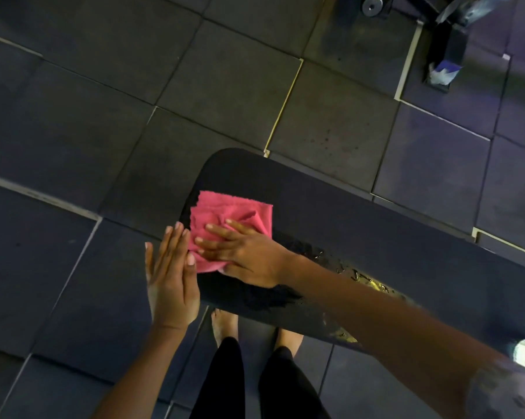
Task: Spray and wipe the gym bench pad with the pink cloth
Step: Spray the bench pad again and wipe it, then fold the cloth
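Pressing one pink cloth [225, 214], one right hand [244, 257]

Pink cloth [231, 216]: soft napped textile, matt, ragged fringe along far and left edges. Desk [345, 213]: black padded cover, smooth, leather-like; matt on the far dry part, glossy with wet film and beaded droplets [361, 278] on the near right. Floor [73, 122]: dark rubber-like tiles, matt, finely grained, pale seams. Disc [372, 7], far right: grey metal, dull sheen. Trouser legs [225, 382], near: black matt cloth.
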`<state>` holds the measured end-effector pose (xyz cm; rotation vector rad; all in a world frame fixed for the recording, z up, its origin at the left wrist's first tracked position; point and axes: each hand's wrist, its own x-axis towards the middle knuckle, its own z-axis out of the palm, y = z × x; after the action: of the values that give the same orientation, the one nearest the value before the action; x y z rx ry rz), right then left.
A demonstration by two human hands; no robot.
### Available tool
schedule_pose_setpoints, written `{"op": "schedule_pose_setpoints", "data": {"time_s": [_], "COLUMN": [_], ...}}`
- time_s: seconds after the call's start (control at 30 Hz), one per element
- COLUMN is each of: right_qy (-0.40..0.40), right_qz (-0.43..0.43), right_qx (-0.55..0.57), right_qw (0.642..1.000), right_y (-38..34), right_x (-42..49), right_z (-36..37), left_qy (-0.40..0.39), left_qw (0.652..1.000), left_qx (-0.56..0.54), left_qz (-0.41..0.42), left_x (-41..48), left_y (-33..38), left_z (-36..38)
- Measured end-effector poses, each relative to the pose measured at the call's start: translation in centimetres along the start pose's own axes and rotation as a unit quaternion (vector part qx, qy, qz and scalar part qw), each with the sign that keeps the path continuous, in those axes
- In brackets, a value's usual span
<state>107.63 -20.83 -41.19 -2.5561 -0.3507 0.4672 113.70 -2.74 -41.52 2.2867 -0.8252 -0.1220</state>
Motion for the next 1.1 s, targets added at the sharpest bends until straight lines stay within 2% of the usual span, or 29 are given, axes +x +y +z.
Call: {"op": "schedule_pose_setpoints", "data": {"time_s": [0.13,0.2,0.23,0.27,0.33,0.4,0.43,0.47,0.5,0.53,0.63,0.7,0.73,0.8,0.87,0.93,0.97,1.1], "right_qy": [0.007,0.019,0.039,0.076,0.188,0.281,0.315,0.346,0.37,0.385,0.404,0.386,0.354,0.234,0.107,0.063,0.066,0.1], "right_qz": [0.044,0.096,0.14,0.19,0.253,0.304,0.332,0.352,0.362,0.357,0.294,0.297,0.323,0.353,0.338,0.308,0.3,0.314], "right_qx": [0.102,0.204,0.308,0.433,0.62,0.678,0.679,0.668,0.644,0.617,0.529,0.441,0.376,0.228,0.061,-0.076,-0.103,-0.115], "right_qw": [0.994,0.974,0.94,0.878,0.719,0.608,0.575,0.557,0.563,0.587,0.687,0.754,0.793,0.877,0.933,0.946,0.946,0.937], "right_y": [-0.8,-1.1,-1.3,-1.6,-1.8,-1.0,-0.5,-0.1,0.5,0.9,1.9,3.3,4.2,5.4,5.9,6.5,6.9,7.7], "right_x": [-4.4,-6.5,-7.3,-8.1,-9.4,-10.2,-10.5,-10.5,-10.4,-9.9,-6.9,-3.6,-1.9,0.8,2.5,3.1,3.2,3.8], "right_z": [-0.1,-0.6,-1.1,-1.9,-3.6,-5.3,-6.2,-7.1,-8.0,-8.8,-10.6,-10.4,-10.0,-8.2,-5.9,-4.2,-4.0,-3.4], "left_qy": [-0.047,-0.066,-0.071,-0.072,-0.071,-0.068,-0.068,-0.069,-0.071,-0.072,-0.071,-0.073,-0.075,-0.077,-0.083,-0.092,-0.1,-0.106], "left_qw": [0.999,0.998,0.997,0.997,0.997,0.998,0.998,0.997,0.997,0.997,0.997,0.997,0.997,0.997,0.996,0.995,0.994,0.993], "left_qx": [0.006,0.01,0.012,0.013,0.01,0.006,0.005,0.004,0.002,0.001,0.004,0.007,0.008,0.011,0.016,0.03,0.039,0.054], "left_qz": [0.011,0.014,0.013,0.008,-0.005,-0.013,-0.014,-0.014,-0.013,-0.013,-0.014,-0.017,-0.02,-0.029,-0.034,-0.023,-0.01,0.011], "left_x": [-0.3,-0.4,-0.4,-0.4,-0.5,-0.6,-0.7,-0.8,-0.9,-1.0,-1.1,-1.3,-1.3,-1.4,-1.4,-1.4,-1.4,-1.0], "left_y": [0.5,0.9,1.1,1.2,1.5,1.8,1.9,2.0,2.0,2.0,1.8,1.5,1.3,0.8,0.3,-0.3,-0.6,-1.5], "left_z": [0.0,0.1,0.2,0.3,0.4,0.4,0.5,0.5,0.5,0.5,0.4,0.4,0.5,0.6,0.6,0.6,0.6,1.1]}}
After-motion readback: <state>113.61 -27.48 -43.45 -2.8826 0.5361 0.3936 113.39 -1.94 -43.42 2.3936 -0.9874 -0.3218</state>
